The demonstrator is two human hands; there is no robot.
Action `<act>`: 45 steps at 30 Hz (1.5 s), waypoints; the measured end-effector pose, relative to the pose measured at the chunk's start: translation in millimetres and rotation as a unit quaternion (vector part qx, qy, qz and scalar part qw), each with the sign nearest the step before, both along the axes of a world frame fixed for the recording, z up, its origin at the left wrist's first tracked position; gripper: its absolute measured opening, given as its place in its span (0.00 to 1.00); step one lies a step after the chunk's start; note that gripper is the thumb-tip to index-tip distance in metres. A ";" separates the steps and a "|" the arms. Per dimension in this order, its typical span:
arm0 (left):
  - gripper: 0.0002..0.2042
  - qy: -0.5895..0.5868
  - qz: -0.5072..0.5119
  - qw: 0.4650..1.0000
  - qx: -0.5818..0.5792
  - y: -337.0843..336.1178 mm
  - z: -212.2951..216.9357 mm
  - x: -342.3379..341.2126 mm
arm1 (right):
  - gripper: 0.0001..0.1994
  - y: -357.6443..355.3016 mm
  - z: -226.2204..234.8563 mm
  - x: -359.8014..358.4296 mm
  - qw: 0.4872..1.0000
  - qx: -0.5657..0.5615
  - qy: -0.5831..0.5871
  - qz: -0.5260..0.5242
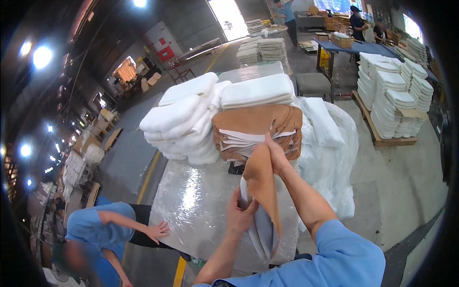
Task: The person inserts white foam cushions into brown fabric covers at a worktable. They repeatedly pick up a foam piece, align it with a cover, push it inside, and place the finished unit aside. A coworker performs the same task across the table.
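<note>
Between my hands is a folded brown leather-like cover (264,179) with a pale grey-white underside, held up on edge over the plastic-wrapped surface. My left hand (240,214) is closed round its pale folded side, with the thumb on top. Farther forward, my right hand (276,154) grips the upper end; its fingertips are partly hidden. Just beyond that hand lies a stack of brown covers (258,117), their white edges fanned out toward me. A small dark object (235,168) shows beneath the stack, too covered to make out.
White padding stacks (179,117) stand behind and left of the brown stack. Clear plastic wrapping (346,138) bulges on the right. At the left edge of the wrapped surface (191,191), a co-worker's hand (157,232) rests flat. A loaded pallet (387,141) sits farther right.
</note>
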State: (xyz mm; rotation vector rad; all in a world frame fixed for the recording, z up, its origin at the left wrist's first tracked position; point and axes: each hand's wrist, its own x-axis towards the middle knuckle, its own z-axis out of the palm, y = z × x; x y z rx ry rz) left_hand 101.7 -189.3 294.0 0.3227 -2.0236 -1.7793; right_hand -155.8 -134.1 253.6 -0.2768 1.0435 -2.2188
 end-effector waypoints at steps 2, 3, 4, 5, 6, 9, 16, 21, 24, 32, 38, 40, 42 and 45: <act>0.30 0.034 -0.002 0.999 -0.002 -5.5 16.3 24.9 | 0.33 0.6 38.9 16.6 0.996 -0.028 0.085 0.001; 0.29 0.050 -0.059 0.997 -0.011 -9.9 19.7 34.0 | 0.33 6.9 51.8 20.9 0.991 -0.040 0.131 -0.009; 0.29 0.054 -0.096 0.994 0.004 -19.3 26.0 42.9 | 0.33 10.5 63.0 28.1 0.983 -0.048 0.175 -0.020; 0.29 0.059 -0.136 0.989 0.025 -27.7 35.4 47.9 | 0.33 17.6 66.4 32.7 0.974 -0.051 0.220 -0.034; 0.30 0.064 -0.173 0.982 0.045 -32.6 43.8 51.1 | 0.33 21.6 69.4 37.8 0.962 -0.055 0.263 -0.045; 0.31 0.098 -0.183 0.978 -0.027 -20.7 58.4 40.4 | 0.33 34.7 68.5 32.9 0.958 -0.046 0.254 -0.125; 0.37 0.084 -0.009 0.964 -0.253 17.6 63.4 37.8 | 0.34 35.7 69.2 40.1 0.955 -0.023 0.262 -0.140; 0.36 0.078 0.057 0.952 -0.290 23.3 64.8 32.5 | 0.34 35.2 74.4 48.4 0.944 0.013 0.291 -0.154; 0.36 0.060 0.080 0.930 -0.353 24.1 79.2 33.2 | 0.33 37.4 74.5 56.4 0.939 0.006 0.311 -0.149; 0.40 -0.125 0.074 0.890 -0.433 7.9 107.0 80.4 | 0.31 25.8 60.8 128.5 0.908 0.021 0.407 -0.096; 0.35 0.037 0.007 0.871 -0.490 -16.4 67.5 142.3 | 0.30 57.9 -122.6 95.5 0.947 0.170 0.262 -0.075; 0.28 0.067 0.018 0.881 -0.468 -19.3 47.0 166.1 | 0.31 68.0 -150.5 114.3 0.952 0.190 0.231 -0.072; 0.23 0.088 0.029 0.892 -0.442 -24.0 27.5 193.6 | 0.31 71.7 -161.8 114.5 0.955 0.201 0.204 -0.079; 0.21 0.074 0.069 0.905 -0.414 -33.2 0.7 233.0 | 0.30 64.8 -170.4 123.4 0.968 0.191 0.153 -0.061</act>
